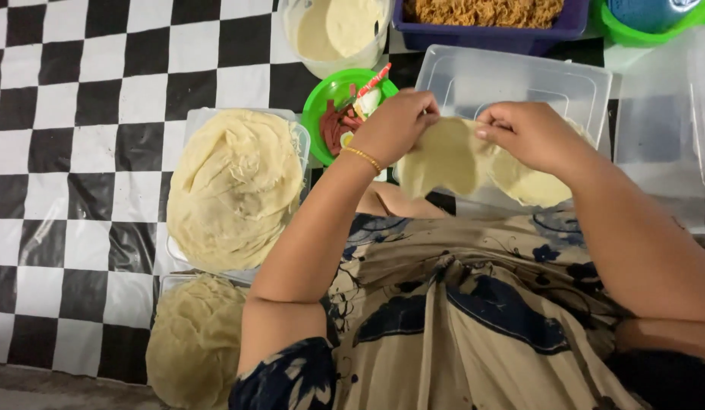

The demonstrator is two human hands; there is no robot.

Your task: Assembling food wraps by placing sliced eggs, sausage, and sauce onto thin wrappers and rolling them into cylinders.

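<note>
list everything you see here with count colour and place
thin wrapper sheet: 1, pale cream, held between both hands
wrapper stacks: 2, cream, on trays at left
green plate: 1, holds red strips and egg, centre top
clear lid: 1, under the hands
batter tub: 1, clear, top centre
blue tray: 1, holds noodles, top
green bowl: 1, top right
checkered cloth: 1, black and white, underneath
left hand: gold bracelet, pinching sheet
right hand: pinching sheet

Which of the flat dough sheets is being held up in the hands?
The single thin wrapper, pinched between the left hand and right hand over the clear lid. The others lie stacked in two piles to the left.
</note>
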